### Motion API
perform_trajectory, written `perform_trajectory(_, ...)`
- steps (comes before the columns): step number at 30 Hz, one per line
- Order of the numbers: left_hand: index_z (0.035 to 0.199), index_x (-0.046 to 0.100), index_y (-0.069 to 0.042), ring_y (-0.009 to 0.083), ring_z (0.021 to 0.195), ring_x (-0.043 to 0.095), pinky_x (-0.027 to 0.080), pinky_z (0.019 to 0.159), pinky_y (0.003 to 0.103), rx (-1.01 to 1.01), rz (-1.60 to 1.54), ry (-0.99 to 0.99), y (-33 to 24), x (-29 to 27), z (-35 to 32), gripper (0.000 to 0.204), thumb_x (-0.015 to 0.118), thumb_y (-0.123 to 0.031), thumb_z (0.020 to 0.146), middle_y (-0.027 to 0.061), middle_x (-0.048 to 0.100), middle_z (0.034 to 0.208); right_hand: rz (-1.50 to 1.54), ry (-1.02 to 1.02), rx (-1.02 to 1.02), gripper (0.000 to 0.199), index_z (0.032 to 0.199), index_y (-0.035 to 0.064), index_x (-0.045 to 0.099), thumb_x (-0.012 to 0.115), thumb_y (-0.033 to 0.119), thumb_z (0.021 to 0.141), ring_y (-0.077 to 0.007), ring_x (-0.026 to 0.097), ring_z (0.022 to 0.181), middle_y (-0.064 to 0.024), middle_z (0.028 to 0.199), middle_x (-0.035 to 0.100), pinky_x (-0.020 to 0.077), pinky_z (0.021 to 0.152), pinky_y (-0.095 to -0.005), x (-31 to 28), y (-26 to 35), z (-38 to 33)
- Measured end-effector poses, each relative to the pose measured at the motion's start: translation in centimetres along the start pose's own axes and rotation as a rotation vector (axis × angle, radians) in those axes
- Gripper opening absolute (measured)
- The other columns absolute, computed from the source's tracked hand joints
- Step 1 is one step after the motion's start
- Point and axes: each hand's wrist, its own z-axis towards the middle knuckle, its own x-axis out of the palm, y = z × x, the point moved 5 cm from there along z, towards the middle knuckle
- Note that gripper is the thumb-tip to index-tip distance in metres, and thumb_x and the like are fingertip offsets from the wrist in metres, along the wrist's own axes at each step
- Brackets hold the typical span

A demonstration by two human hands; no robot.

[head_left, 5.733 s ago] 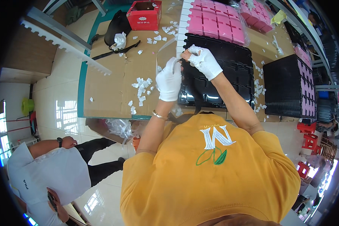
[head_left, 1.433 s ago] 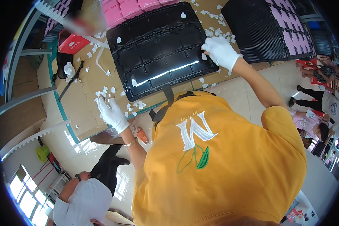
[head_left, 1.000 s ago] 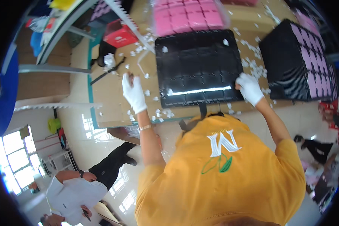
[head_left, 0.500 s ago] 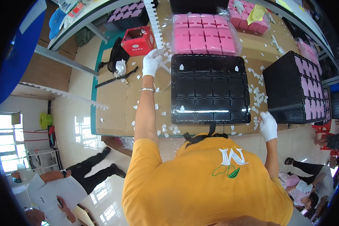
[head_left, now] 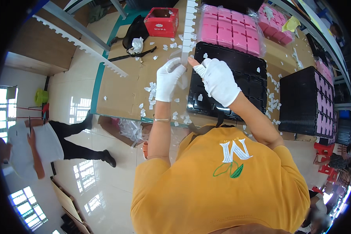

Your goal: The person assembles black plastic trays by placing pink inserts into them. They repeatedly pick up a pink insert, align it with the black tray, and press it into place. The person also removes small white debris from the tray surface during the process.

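A white strip with notched edges [head_left: 188, 33] runs down from the top edge to my hands. My left hand [head_left: 169, 80], in a white glove, is closed on the strip's lower end. My right hand [head_left: 219, 80] is closed at the strip's right edge; its glove leaves the thumb tip bare, and its other fingertips are partly hidden. Beneath the right hand lies a black compartmented plastic tray [head_left: 249, 84], with small white tabs [head_left: 200, 97] on it. Translucent tape-like material hangs loosely beside the left hand.
White scraps [head_left: 152, 91] litter the cardboard-covered table [head_left: 124, 93]. Behind the tray are pink compartmented trays [head_left: 230, 29] in clear film. A tall stack of black trays [head_left: 300, 103] stands right, a red box [head_left: 162, 22] back left. Another notched strip [head_left: 78, 43] hangs left; a person [head_left: 39, 144] walks beyond.
My right hand has come from the tray's near right corner to the strip beside my left hand. The left hand has moved nearer to me. The whole view has shifted.
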Motion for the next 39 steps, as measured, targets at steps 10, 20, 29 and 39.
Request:
perform_trajectory(10,0.104,0.067,0.004,0.0104,0.087,0.061,0.049,0.079,0.024,0.185,0.249,-0.011,-3.1,1.3,-1.6,0.021,0.064,-0.001,0.084,0.0052,0.067,0.097,-0.002,0.035,0.026,0.064,0.141,0.0143,0.044,0.057,0.003,0.079,-0.0262,0.052,0.07,-0.0117,0.077,0.05,0.0443,0.059,-0.0377,0.4,0.5,0.7)
perform_trajectory(20,0.104,0.065,0.007,0.0096,0.088,0.06,0.049,0.079,0.023,0.219,0.282,-0.064,-4.6,1.1,-2.3,0.021,0.062,0.001,0.084,0.0051,0.065,0.098,1.616,-0.034,0.437,0.043,0.132,0.0107,0.054,0.06,0.019,0.09,-0.009,0.051,0.069,-0.0029,0.082,0.057,0.043,0.068,-0.0209,0.9,-2.2,-0.5)
perform_trajectory(29,0.102,0.065,0.007,0.0083,0.085,0.058,0.048,0.075,0.022,0.264,0.334,-0.02,-5.4,2.2,-3.2,0.019,0.061,0.0,0.085,0.0026,0.064,0.096,0.311,-0.124,0.103,0.046,0.124,0.0098,0.06,0.058,0.002,0.079,-0.0273,0.056,0.065,-0.0094,0.074,0.056,0.0495,0.062,-0.0365,-1.4,1.3,-0.1)
perform_trajectory(39,0.105,0.065,0.004,0.0085,0.081,0.058,0.048,0.071,0.022,0.223,0.332,-0.064,-5.9,1.9,-2.9,0.021,0.062,-0.003,0.085,0.0028,0.064,0.096,2.297,-0.026,0.603,0.039,0.131,0.0028,0.05,0.053,0.011,0.093,-0.0121,0.052,0.064,-0.0051,0.076,0.059,0.0427,0.061,-0.0269,0.6,-2.4,-1.3)
